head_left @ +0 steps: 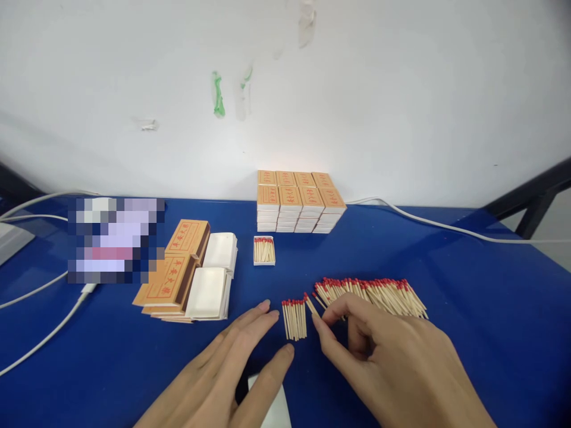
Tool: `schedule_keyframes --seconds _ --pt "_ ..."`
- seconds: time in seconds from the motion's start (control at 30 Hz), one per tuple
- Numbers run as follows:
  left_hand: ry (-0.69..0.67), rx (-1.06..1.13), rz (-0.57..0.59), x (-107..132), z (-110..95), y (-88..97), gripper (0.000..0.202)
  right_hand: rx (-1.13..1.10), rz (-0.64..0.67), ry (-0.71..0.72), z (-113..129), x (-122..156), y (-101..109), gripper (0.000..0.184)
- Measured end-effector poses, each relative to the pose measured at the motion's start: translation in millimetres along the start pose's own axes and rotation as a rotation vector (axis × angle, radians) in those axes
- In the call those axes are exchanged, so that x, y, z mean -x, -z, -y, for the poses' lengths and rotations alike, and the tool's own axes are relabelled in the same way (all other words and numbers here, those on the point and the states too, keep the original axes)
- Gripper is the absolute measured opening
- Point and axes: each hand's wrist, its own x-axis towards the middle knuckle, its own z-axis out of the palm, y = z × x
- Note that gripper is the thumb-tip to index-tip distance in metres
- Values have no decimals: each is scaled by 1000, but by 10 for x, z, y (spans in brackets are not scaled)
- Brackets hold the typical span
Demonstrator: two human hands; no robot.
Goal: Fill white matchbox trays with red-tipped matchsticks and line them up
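A short row of red-tipped matches [294,320] lies side by side on the blue table. Just left of it rests my left hand [227,362], fingers stretched and apart, holding nothing. On the other side, thumb and forefinger of my right hand [379,351] pinch a single match [311,304], its red head pointing up and left beside the row. Behind the right hand spreads a large pile of loose matches [379,294], partly hidden by the fingers. A small white tray [264,262] filled with matches sits farther back.
Orange matchboxes [301,201] are stacked against the wall. At left stand matchbox sleeves [172,276] beside white inner trays [209,291]. A blurred-out device [116,238] with a white cable [49,342] lies far left. Another cable [446,229] runs along the right. A white object [277,410] shows under my left hand.
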Motion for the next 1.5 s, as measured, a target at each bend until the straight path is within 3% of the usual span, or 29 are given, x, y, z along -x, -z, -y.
schedule_keyframes --seconds 0.33,0.63,0.93,1.13,1.5 --pt "14 -4 -43 34 19 -226 59 -138 86 -70 115 44 -84 20" --pt "-70 -120 -35 -15 0 -28 47 -148 109 -107 143 41 -89 19" --pt "-102 -235 -62 -28 12 -57 49 -127 105 -66 137 52 -114 19" --pt "-58 -180 -56 -64 -35 24 43 -145 118 -61 136 62 -89 21" --pt "-85 -190 -109 -84 6 -40 43 -175 126 -42 151 46 -87 20"
